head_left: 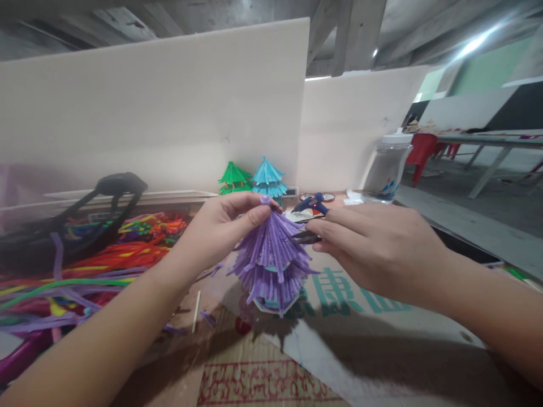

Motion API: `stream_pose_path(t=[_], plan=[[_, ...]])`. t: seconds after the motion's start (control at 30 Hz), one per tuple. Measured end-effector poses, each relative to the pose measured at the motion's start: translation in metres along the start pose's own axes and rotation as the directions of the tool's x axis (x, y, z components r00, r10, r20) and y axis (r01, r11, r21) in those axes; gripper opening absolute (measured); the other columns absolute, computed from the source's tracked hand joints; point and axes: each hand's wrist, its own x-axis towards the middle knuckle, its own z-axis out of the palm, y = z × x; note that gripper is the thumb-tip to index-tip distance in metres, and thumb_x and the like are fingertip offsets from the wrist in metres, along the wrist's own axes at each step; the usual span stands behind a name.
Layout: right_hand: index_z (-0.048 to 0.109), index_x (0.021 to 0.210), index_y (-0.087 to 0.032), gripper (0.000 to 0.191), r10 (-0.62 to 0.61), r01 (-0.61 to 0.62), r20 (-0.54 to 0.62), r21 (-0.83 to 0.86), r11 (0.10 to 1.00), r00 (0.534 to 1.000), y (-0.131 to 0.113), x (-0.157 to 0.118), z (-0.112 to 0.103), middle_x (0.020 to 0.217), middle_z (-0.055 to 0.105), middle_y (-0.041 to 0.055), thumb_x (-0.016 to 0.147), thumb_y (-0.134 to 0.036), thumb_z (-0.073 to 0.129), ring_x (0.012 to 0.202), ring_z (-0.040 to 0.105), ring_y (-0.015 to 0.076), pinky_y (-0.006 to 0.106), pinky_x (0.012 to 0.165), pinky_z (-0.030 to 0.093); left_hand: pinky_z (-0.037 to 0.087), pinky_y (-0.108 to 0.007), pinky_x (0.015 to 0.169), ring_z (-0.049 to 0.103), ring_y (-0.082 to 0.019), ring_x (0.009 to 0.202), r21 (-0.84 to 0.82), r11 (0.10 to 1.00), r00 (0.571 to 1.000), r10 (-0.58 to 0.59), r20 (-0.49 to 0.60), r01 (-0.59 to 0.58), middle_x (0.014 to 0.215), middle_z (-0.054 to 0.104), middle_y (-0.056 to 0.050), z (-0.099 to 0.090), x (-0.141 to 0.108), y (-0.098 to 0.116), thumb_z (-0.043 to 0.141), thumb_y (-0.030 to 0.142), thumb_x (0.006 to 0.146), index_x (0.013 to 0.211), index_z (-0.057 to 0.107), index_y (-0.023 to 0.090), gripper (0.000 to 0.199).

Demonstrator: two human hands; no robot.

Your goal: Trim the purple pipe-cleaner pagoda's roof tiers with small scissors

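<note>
A two-tiered purple pipe-cleaner pagoda model (pixel 271 254) stands upright on the table in front of me. With thumb and fingers, my left hand (pixel 231 223) pinches its peak. At the right edge of the upper roof, my right hand (pixel 377 243) is closed around a dark, pointed tool (pixel 304 237); its handles are hidden in the palm. The tool's tips reach the purple strands there, though whether they grip one I cannot tell. Just behind the right fingers lies a blue glue gun (pixel 314 204) with a small red light.
Green (pixel 232 176) and light-blue (pixel 267 175) pagodas stand at the back by a white board (pixel 161 113). Coloured pipe cleaners (pixel 139 249) and a black strapped object (pixel 106 209) lie left. A clear plastic bottle (pixel 387 169) stands back right. A thin stick (pixel 196 311) lies near the pagoda.
</note>
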Motion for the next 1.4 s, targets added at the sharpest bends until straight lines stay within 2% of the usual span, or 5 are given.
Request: stream_pose_path(t=[0.23,0.4,0.97,1.4], plan=[[0.065,0.102,-0.012,0.018,-0.008,0.007,0.003,0.073,0.997,1.000,-0.0003,0.0003,0.0027,0.087,0.070,0.0064,0.100,-0.024,0.051,0.076,0.063,0.0174,0.032,0.060,0.036,0.051,-0.024,0.067,0.066,-0.015,0.072,-0.013,1.000,0.999,0.006,0.031,-0.005,0.088,0.076,-0.004,0.0003,-0.0009,0.0013,0.070,0.038,0.087,0.094,0.076,0.019,0.022],[0.066,0.105,-0.012,0.017,-0.019,0.020,-0.008,0.091,0.996,1.000,-0.0010,0.0008,0.0037,0.088,0.071,0.0066,0.099,-0.020,0.052,0.074,0.061,0.0160,0.031,0.061,0.036,0.052,-0.026,0.073,0.067,-0.018,0.079,0.029,0.999,0.999,0.039,0.021,-0.040,0.092,0.077,-0.005,0.0008,-0.0015,0.0017,0.070,0.041,0.087,0.095,0.077,0.019,0.025],[0.067,0.104,-0.013,0.016,-0.013,0.013,-0.011,0.039,0.999,1.000,-0.0021,0.0009,0.0011,0.086,0.071,0.0053,0.094,-0.014,0.054,0.075,0.062,0.0171,0.031,0.060,0.037,0.054,-0.028,0.078,0.069,-0.020,0.087,0.088,0.994,0.998,0.065,0.019,-0.066,0.096,0.077,-0.005,0.0002,-0.0030,0.0020,0.068,0.042,0.089,0.097,0.077,0.020,0.025],[0.066,0.110,-0.013,0.018,-0.027,0.027,0.014,0.011,1.000,1.000,-0.0029,-0.0033,-0.0003,0.096,0.073,0.0064,0.096,-0.016,0.055,0.071,0.057,0.0171,0.033,0.061,0.033,0.052,-0.023,0.076,0.068,-0.016,0.084,0.074,0.995,0.998,0.063,0.029,-0.065,0.095,0.077,-0.003,-0.0012,-0.0032,0.0004,0.068,0.040,0.090,0.098,0.077,0.021,0.022]])
